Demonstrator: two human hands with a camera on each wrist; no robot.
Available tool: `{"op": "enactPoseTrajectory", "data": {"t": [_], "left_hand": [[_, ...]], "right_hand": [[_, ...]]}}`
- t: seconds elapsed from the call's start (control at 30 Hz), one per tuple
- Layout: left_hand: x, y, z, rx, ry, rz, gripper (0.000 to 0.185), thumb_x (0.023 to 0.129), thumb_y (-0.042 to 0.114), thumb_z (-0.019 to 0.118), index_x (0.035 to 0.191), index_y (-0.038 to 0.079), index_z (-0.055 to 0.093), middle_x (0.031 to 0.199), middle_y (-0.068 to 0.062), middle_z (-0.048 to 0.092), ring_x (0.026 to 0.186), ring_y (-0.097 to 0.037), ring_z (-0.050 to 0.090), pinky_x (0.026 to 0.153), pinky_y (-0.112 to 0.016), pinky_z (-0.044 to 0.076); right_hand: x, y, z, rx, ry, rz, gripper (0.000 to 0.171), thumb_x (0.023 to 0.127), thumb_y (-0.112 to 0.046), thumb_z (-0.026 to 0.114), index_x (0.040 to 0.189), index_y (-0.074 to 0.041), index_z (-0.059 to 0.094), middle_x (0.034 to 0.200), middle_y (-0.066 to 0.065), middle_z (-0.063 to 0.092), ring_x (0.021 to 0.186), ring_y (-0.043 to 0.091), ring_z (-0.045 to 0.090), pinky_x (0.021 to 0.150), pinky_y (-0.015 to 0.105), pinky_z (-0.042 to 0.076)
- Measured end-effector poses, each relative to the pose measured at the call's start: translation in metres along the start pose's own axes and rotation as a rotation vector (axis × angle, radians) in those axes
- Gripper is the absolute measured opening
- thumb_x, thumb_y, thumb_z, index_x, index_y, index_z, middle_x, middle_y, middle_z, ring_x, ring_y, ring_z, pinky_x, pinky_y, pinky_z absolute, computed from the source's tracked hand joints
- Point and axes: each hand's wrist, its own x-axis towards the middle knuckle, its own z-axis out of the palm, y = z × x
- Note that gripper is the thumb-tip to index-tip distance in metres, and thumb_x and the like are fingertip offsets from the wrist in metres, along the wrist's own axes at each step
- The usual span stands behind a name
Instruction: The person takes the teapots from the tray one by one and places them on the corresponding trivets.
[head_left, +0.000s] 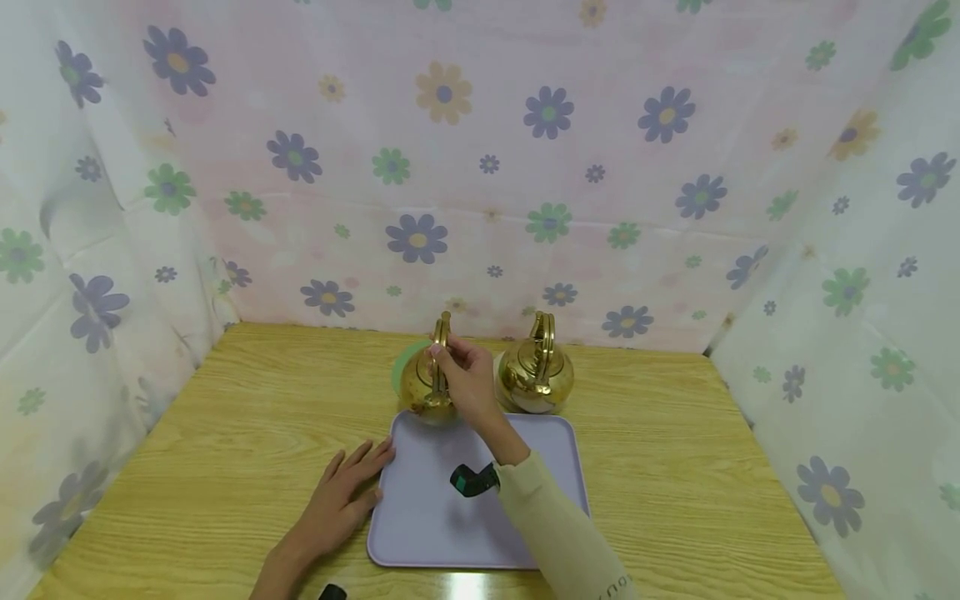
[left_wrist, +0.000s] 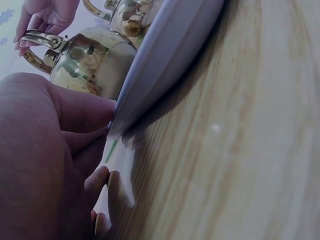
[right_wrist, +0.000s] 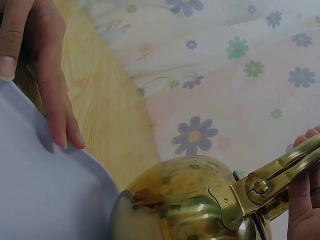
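Observation:
My right hand (head_left: pixel 472 385) grips the raised handle of the left gold kettle (head_left: pixel 415 385), fingers curled round it. That kettle's base overlaps the back left edge of a lilac tray (head_left: pixel 427 521). The right wrist view shows the round, shiny kettle body (right_wrist: pixel 192 192) close beside the tray rim. A second gold kettle (head_left: pixel 536 383), its handle also upright, stands just right of my right hand. My left hand (head_left: pixel 337 496) rests at the tray's left edge, fingers spread, with thumb and fingertips touching the rim (right_wrist: pixel 95 167).
Behind the left kettle lies a green round mat (head_left: pixel 399 371), partly hidden. A pale round piece (head_left: pixel 498 379) shows beside the right kettle. The wooden table (head_left: pixel 675 483) is enclosed by flowered cloth (head_left: pixel 487 192) at the back and both sides.

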Motion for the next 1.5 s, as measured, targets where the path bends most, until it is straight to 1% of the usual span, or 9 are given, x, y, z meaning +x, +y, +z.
{"op": "enactPoseTrajectory", "data": {"t": [0.13, 0.3, 0.6, 0.9, 0.93, 1.03, 1.17, 1.33, 1.5], "left_hand": [[0.0, -0.001, 0.0, -0.006, -0.001, -0.001, 0.051, 0.094, 0.015, 0.065, 0.144, 0.011, 0.059, 0.154, -0.004, 0.051, 0.145, -0.045, 0.038, 0.114, -0.067, 0.015], [0.0, -0.001, 0.001, -0.011, 0.002, -0.008, 0.051, 0.093, 0.014, 0.065, 0.144, 0.012, 0.059, 0.154, -0.003, 0.051, 0.145, -0.045, 0.038, 0.115, -0.065, 0.015], [-0.001, -0.001, 0.0, -0.011, -0.004, -0.011, 0.051, 0.094, 0.014, 0.065, 0.145, 0.011, 0.059, 0.155, -0.003, 0.05, 0.145, -0.044, 0.037, 0.118, -0.06, 0.012], [-0.001, -0.001, 0.0, -0.01, 0.003, -0.007, 0.051, 0.093, 0.013, 0.065, 0.144, 0.011, 0.059, 0.154, -0.002, 0.051, 0.145, -0.044, 0.038, 0.116, -0.063, 0.013], [-0.001, -0.001, 0.0, -0.012, 0.001, -0.008, 0.051, 0.093, 0.013, 0.065, 0.144, 0.011, 0.059, 0.154, -0.002, 0.051, 0.145, -0.044, 0.037, 0.116, -0.064, 0.013], [-0.001, -0.001, 0.0, -0.013, 0.004, -0.003, 0.051, 0.093, 0.013, 0.065, 0.144, 0.011, 0.059, 0.154, -0.003, 0.051, 0.145, -0.044, 0.038, 0.115, -0.066, 0.014], [0.0, -0.002, 0.0, -0.011, 0.009, 0.002, 0.051, 0.093, 0.013, 0.065, 0.144, 0.01, 0.059, 0.154, -0.004, 0.051, 0.145, -0.045, 0.038, 0.117, -0.061, 0.012], [-0.001, -0.002, 0.001, -0.004, 0.021, 0.016, 0.051, 0.092, 0.012, 0.065, 0.143, 0.01, 0.06, 0.154, -0.003, 0.052, 0.144, -0.045, 0.038, 0.119, -0.056, 0.012], [-0.002, -0.001, 0.001, -0.004, 0.026, 0.017, 0.051, 0.092, 0.013, 0.066, 0.143, 0.011, 0.06, 0.153, -0.002, 0.052, 0.144, -0.044, 0.039, 0.119, -0.055, 0.012]], "right_hand": [[0.003, 0.0, 0.001, 0.018, 0.001, 0.012, 0.028, 0.102, -0.006, 0.059, 0.124, 0.009, 0.067, 0.107, 0.04, 0.065, 0.074, 0.008, 0.066, 0.069, 0.021, 0.057], [0.006, 0.0, 0.001, 0.032, -0.003, 0.012, 0.027, 0.102, -0.007, 0.06, 0.123, 0.007, 0.068, 0.11, 0.041, 0.063, 0.075, 0.01, 0.066, 0.07, 0.023, 0.057], [0.013, 0.001, 0.0, 0.002, -0.016, 0.016, 0.027, 0.103, -0.008, 0.058, 0.125, 0.004, 0.068, 0.111, 0.04, 0.064, 0.078, 0.018, 0.066, 0.07, 0.022, 0.057], [0.02, 0.003, 0.002, -0.01, -0.019, -0.015, 0.028, 0.102, -0.007, 0.059, 0.125, 0.006, 0.067, 0.109, 0.042, 0.064, 0.074, 0.011, 0.066, 0.069, 0.021, 0.057], [0.021, 0.003, 0.003, -0.006, -0.018, -0.012, 0.027, 0.102, -0.006, 0.059, 0.125, 0.007, 0.067, 0.109, 0.042, 0.064, 0.075, 0.014, 0.067, 0.069, 0.021, 0.057], [0.022, 0.004, 0.004, 0.0, -0.017, -0.007, 0.027, 0.102, -0.005, 0.058, 0.125, 0.008, 0.067, 0.109, 0.042, 0.064, 0.082, 0.033, 0.07, 0.071, 0.022, 0.058], [0.025, 0.004, 0.006, -0.004, -0.017, -0.007, 0.028, 0.102, -0.007, 0.059, 0.125, 0.007, 0.067, 0.109, 0.038, 0.066, 0.093, 0.052, 0.065, 0.073, 0.025, 0.06], [0.027, 0.005, 0.006, 0.012, -0.013, -0.016, 0.03, 0.102, -0.008, 0.059, 0.127, 0.007, 0.067, 0.109, 0.035, 0.068, 0.092, 0.048, 0.066, 0.074, 0.028, 0.06], [0.03, 0.006, 0.007, 0.023, 0.003, -0.006, 0.029, 0.102, -0.007, 0.06, 0.127, 0.008, 0.066, 0.111, 0.038, 0.066, 0.079, 0.021, 0.069, 0.07, 0.023, 0.059]]}}
